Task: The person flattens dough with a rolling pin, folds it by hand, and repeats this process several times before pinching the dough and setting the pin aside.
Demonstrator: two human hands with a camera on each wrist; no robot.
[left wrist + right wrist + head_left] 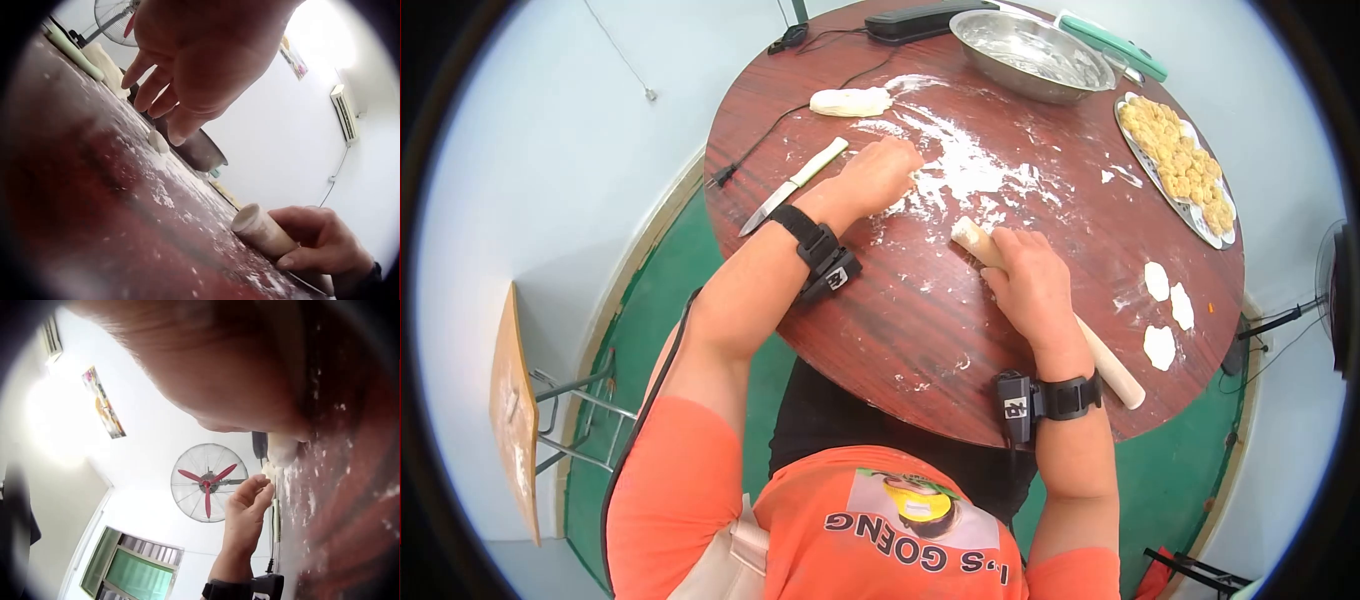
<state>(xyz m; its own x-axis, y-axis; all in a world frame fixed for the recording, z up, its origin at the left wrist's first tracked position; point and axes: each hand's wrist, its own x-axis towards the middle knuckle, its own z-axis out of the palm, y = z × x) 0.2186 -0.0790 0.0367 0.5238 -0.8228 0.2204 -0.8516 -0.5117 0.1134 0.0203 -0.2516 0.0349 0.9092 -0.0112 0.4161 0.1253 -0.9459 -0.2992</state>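
Pale wooden rolling pin (1111, 364), floury-tipped, in the curled right hand (1035, 280); left hand (880, 176) empty, loose-fingered, near white dough (158, 142).

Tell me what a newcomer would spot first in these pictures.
Probably the white powder scattered over the middle of the dark red table. After that, perhaps the yellow pieces heaped on a tray at the table's far right, and the pale rolling pin in the right hand, nearer the person.

Has pale walls (690, 60), a green floor (670, 260), a round reddish-brown table (880, 330) and a green-paned window (137, 575); bears a poster (104, 403) on one wall and glows with bright light (56, 422).
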